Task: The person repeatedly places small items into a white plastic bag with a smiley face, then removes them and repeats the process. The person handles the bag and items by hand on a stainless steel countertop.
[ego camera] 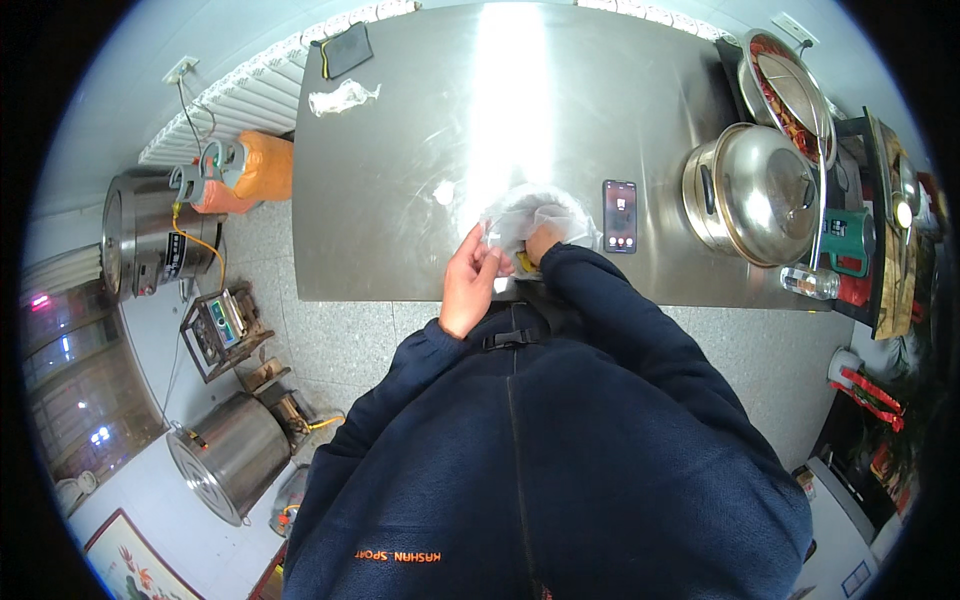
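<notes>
A clear plastic bag [538, 201] lies spread near the front edge of the steel table. My left hand [471, 276] is at the bag's left side, thumb and fingers pinching its thin edge. My right hand [544, 240] reaches into the bag from the right. Its fingers are hidden by plastic, so whether they grip anything cannot be made out. Just below that hand shows a small yellow piece [525, 261], too small to identify. To the right of the bag, a smartphone [620, 216] lies face up with its screen lit.
On the table [390, 195] are a lidded steel pot [765, 195], a glass jar [810, 283], a crumpled plastic wrapper [343, 97] and a dark pouch [347, 51]. Behind the pot sits a steel basin [772, 67] of red chillies under a strainer. Gas cylinders [262, 165] stand left.
</notes>
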Demonstrator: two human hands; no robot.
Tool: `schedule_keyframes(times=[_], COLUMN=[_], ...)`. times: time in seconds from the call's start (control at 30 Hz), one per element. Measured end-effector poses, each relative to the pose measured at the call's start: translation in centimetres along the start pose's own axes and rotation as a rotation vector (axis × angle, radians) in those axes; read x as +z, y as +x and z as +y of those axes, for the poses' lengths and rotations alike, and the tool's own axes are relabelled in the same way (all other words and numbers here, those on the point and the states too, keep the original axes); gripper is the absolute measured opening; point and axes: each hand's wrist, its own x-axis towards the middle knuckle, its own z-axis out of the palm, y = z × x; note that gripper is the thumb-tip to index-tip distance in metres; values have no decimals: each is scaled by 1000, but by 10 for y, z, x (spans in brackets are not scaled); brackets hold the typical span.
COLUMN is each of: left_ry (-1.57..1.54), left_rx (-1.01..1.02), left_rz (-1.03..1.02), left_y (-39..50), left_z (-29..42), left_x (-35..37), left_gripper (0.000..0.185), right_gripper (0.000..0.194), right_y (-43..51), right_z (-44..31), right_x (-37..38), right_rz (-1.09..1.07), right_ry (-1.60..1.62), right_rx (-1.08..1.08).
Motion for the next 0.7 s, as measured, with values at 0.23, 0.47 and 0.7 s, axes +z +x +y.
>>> schedule_keyframes(times=[0.23,0.47,0.7], left_ry=[117,996,1621], left_rx=[-77,135,549], left_rz=[156,364,21], left_y=[-2,8,25], left_z=[-24,8,20], left_x=[-22,-21,14], left_gripper=[38,53,42], right_gripper=[18,11,7], right_y=[-41,-165,-164], right_z=[-24,-12,23], right_x=[-105,-249,-252], right_rz=[88,561,615], right_ry=[359,442,55], right_rx=[-99,-187,-46])
